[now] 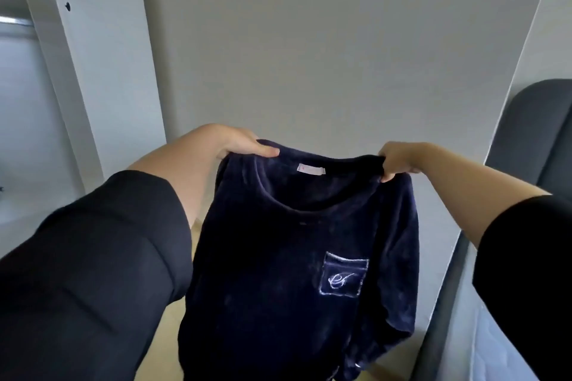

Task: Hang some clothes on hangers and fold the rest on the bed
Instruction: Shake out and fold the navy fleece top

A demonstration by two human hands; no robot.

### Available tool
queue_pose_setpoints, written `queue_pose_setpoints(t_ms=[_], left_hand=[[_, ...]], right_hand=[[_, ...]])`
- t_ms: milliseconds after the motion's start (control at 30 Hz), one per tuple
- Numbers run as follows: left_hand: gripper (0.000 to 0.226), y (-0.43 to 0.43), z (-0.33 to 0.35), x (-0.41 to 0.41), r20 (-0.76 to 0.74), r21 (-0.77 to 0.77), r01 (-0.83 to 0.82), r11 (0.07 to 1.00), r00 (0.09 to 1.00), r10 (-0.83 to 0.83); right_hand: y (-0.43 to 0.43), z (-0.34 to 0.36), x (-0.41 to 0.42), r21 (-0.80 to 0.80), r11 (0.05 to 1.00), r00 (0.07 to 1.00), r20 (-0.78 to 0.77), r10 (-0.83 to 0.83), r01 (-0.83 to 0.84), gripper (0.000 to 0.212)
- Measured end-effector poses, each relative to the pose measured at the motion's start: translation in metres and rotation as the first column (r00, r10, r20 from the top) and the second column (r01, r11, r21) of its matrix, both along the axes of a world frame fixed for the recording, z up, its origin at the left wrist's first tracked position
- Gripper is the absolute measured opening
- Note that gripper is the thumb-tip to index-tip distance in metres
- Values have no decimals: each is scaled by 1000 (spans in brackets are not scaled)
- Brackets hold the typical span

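We hold the sweater (278,257) up by its shoulders in the middle of the frame. It hangs free in front of the grey wall and above the pale floor (198,244). Our left hand (238,141) pinches one shoulder, with the thumb lying along the top edge and the other fingers hidden behind the cloth. Our right hand (399,159) is closed tight on the other shoulder, bunching the fabric in its fist.

We see a few ways this could go wrong. The cloth looks plush and heavy and the left-hand pinch looks shallow, so a quick shake could pull that shoulder out and leave the sweater swinging from one hand. Carrying the weight on the bunched right shoulder could stretch the neckline. The hem drops out of the bottom of the frame, so we cannot tell whether it brushes the floor. No hanger shows, so hanging the sweater in the wardrobe (77,40) at the upper left would mean freeing a hand first.

The sweater is dark navy and velvety, with a round neck and a small pale label (311,169) inside the collar. A chest pocket (345,275) at the lower right of its front is outlined and monogrammed in white.
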State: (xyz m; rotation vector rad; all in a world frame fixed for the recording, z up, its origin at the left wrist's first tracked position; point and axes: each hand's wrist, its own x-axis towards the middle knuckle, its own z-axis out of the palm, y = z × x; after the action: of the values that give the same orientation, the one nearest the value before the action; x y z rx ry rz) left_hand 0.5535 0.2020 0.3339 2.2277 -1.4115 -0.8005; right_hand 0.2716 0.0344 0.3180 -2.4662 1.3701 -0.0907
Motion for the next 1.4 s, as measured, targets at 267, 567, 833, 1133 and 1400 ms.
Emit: queue_pose_setpoints(t_ms=[267, 567, 833, 1133, 1400], left_hand=[[32, -15, 40, -57, 362, 153, 196, 969, 901, -239], [14, -22, 75, -186, 262, -822, 127, 556, 950, 169], [14, 23, 133, -288, 424, -902, 343, 261, 816, 392], [47, 13, 145, -386, 294, -945, 257, 202, 938, 184], [26, -101, -15, -457, 745, -406, 402, 820, 666, 42]], right_hand=[[1, 7, -54, -163, 812, 694, 628, -353, 561, 7], [72, 65, -189, -260, 580, 465, 853, -237, 772, 21], [178, 132, -318, -388, 283, 431, 896, -107, 877, 14], [205, 149, -419, -473, 13, 467, 863, -192, 881, 7], [109, -9, -470, -623, 242, 512, 299, -805, 744, 19]])
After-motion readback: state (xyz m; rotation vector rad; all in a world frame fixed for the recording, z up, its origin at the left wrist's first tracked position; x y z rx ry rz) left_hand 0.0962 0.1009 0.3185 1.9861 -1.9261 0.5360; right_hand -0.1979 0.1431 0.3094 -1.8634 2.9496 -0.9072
